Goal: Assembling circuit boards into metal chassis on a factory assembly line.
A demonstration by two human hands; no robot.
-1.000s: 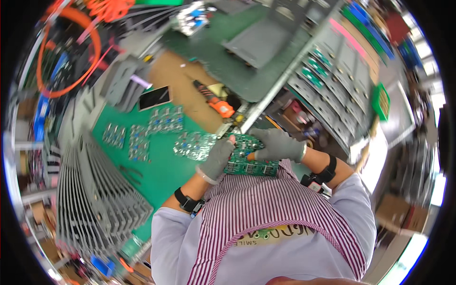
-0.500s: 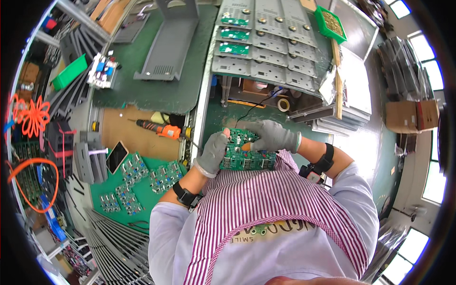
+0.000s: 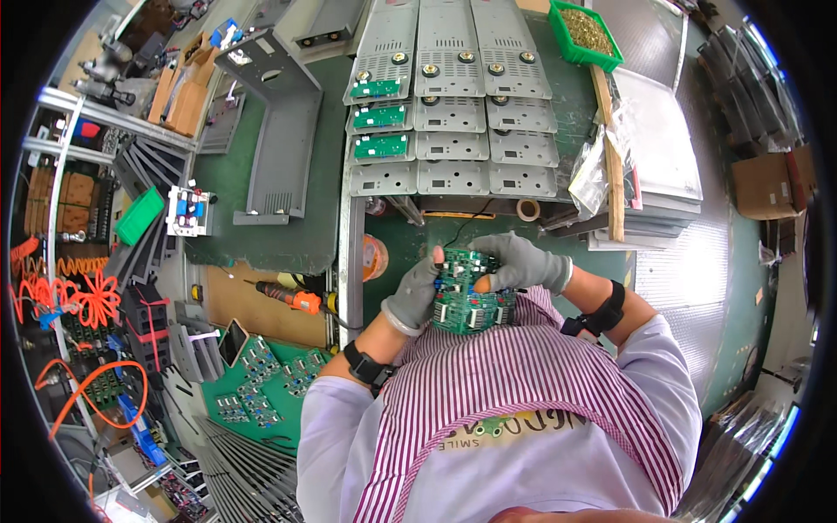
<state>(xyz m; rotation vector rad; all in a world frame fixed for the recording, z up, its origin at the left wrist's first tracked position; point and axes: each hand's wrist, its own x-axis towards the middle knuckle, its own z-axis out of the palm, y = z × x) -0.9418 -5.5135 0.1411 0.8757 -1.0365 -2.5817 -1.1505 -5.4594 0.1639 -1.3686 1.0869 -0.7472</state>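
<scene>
Close to my striped apron is a green circuit board (image 3: 475, 315) crowded with small components. My left hand (image 3: 413, 296), in a grey glove with bare fingertips showing, grips its left edge with the thumb upward. The gloved right hand (image 3: 527, 263) is closed on the board from the right, its bare thumb tip over the components. My fingers underneath are hidden. Beyond the hands, grey metal panels (image 3: 452, 179) lie in overlapping rows. Smaller green boards (image 3: 380, 146) rest on several panels of the left column.
An orange power screwdriver (image 3: 301, 301) lies on the brown board at left. Several circuit boards (image 3: 259, 359) sit on a green mat. A bent grey metal housing (image 3: 279, 139) stands on the left bench. A green bin (image 3: 586, 35) of brass parts is at the far right.
My view has swung, so the panels and left bench now sit differently in it. The circuit board is tilted differently in my hands; both hands keep hold of it.
</scene>
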